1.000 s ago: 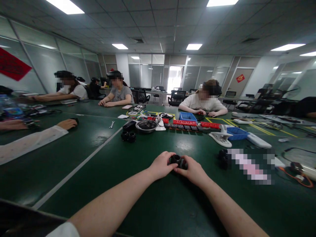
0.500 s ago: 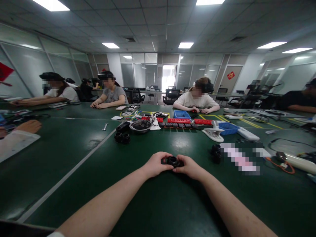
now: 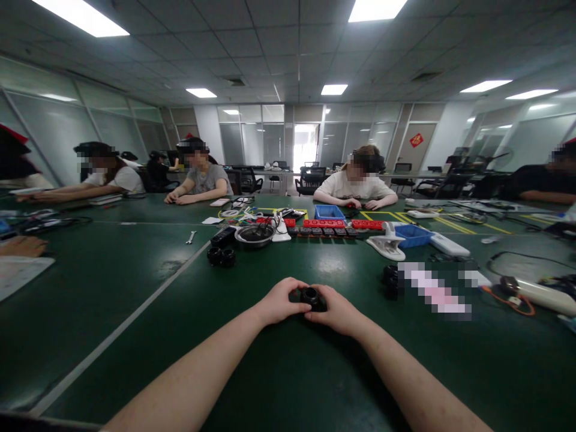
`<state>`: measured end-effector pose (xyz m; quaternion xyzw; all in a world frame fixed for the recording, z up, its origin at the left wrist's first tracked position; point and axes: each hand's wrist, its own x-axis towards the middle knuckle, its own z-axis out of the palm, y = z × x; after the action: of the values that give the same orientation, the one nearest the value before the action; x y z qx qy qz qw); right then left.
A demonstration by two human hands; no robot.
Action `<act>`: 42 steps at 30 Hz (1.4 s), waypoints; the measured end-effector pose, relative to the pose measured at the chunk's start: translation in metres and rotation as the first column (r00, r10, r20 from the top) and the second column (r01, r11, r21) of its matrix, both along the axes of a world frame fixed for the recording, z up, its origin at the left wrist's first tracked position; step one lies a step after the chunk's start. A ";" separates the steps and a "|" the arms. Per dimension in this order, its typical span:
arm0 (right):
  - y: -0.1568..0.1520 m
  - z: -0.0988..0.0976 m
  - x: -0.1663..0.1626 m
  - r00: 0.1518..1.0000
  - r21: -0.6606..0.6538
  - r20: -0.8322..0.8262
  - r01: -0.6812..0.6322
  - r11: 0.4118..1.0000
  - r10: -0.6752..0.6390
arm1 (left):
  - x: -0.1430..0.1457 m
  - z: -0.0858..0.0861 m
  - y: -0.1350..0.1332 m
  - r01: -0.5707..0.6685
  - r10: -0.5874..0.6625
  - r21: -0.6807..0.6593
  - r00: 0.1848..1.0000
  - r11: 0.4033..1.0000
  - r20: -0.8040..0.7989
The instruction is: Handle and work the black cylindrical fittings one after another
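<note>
Both my hands meet over the green table [image 3: 135, 282] around a small black round part [image 3: 310, 297] with a ring-shaped top. My left hand [image 3: 279, 302] curls round its left side. My right hand [image 3: 336, 310] wraps its right side, fingers closed over it. The lower half of the part is hidden between my palms. A similar pair of black round parts [image 3: 221, 257] sits farther off to the left, and another black part [image 3: 389, 278] lies to the right.
Across the table lie a metal bowl [image 3: 254, 235], red strips [image 3: 333, 224], blue trays [image 3: 411, 235], a white clamp-like piece [image 3: 386, 245], a wrench [image 3: 191, 237] and cables [image 3: 513, 291]. Several people sit around the table; a co-worker's hand [image 3: 22, 246] rests at the left edge.
My view has swung slightly right and down. My hands have stayed closed round the black part. The co-worker's hand at the left has drawn back toward the edge.
</note>
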<state>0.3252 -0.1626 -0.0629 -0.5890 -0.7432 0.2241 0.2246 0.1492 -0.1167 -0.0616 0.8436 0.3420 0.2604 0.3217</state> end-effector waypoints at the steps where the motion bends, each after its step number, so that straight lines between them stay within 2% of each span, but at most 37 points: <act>1: 0.001 0.001 0.004 0.998 -0.027 -0.021 -0.053 0.998 0.053 | -0.001 0.001 0.000 0.028 -0.028 -0.002 1.000 1.000 -0.006; 4: 0.004 0.003 0.014 0.985 -0.103 -0.072 -0.162 0.981 0.155 | -0.003 0.003 0.001 0.080 -0.080 -0.014 0.997 0.997 -0.014; 6: 0.005 0.003 0.017 0.984 -0.125 -0.079 -0.168 0.978 0.159 | -0.002 0.003 -0.001 0.085 -0.085 -0.020 0.996 0.996 -0.013; 8: 0.006 0.002 0.015 0.992 -0.123 -0.057 -0.123 0.985 0.117 | 0.001 0.001 -0.003 0.057 -0.057 -0.018 0.998 0.998 -0.009; 11: 0.007 -0.003 0.007 1.000 -0.069 0.019 0.013 0.998 -0.012 | 0.008 -0.003 -0.010 -0.053 0.053 -0.002 0.999 0.999 0.005; 14: 0.005 -0.007 -0.004 0.983 0.013 0.096 0.155 0.988 -0.156 | 0.014 -0.009 -0.015 -0.180 0.179 0.023 0.983 0.983 0.023; 16: 0.003 -0.008 -0.009 0.973 0.041 0.118 0.197 0.980 -0.200 | 0.016 -0.011 -0.016 -0.219 0.218 0.038 0.975 0.975 0.033; 19: 0.002 -0.007 -0.006 0.984 0.038 0.093 0.150 0.988 -0.153 | 0.015 -0.011 -0.016 -0.209 0.207 0.055 0.977 0.976 0.049; 26: 0.007 -0.001 0.017 0.991 -0.046 -0.107 -0.090 0.995 0.085 | 0.013 -0.006 -0.016 -0.185 0.180 0.058 0.980 0.981 0.083; 29: 0.008 -0.001 0.018 0.975 -0.068 -0.171 -0.154 0.986 0.141 | 0.010 -0.004 -0.013 -0.107 0.104 0.037 0.992 0.994 0.071; 33: 0.008 -0.002 0.015 0.962 -0.074 -0.216 -0.184 0.980 0.165 | 0.004 0.003 -0.008 0.020 -0.019 -0.011 0.998 1.000 0.054; 37: 0.009 -0.001 0.018 0.960 -0.111 -0.208 -0.213 0.971 0.187 | 0.001 0.007 -0.007 0.048 -0.046 -0.038 0.998 0.998 0.046; 39: 0.009 -0.001 0.019 0.973 -0.126 -0.169 -0.181 0.975 0.159 | 0.002 0.005 -0.008 0.038 -0.036 -0.041 0.998 0.998 0.044; 42: 0.009 -0.004 0.013 0.997 -0.086 -0.066 -0.050 0.995 0.045 | 0.006 0.001 -0.011 -0.032 0.033 -0.030 0.998 0.999 0.050</act>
<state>0.3386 -0.1535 -0.0674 -0.5729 -0.7390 0.2805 0.2168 0.1554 -0.1278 -0.0610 0.8264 0.3512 0.2818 0.3381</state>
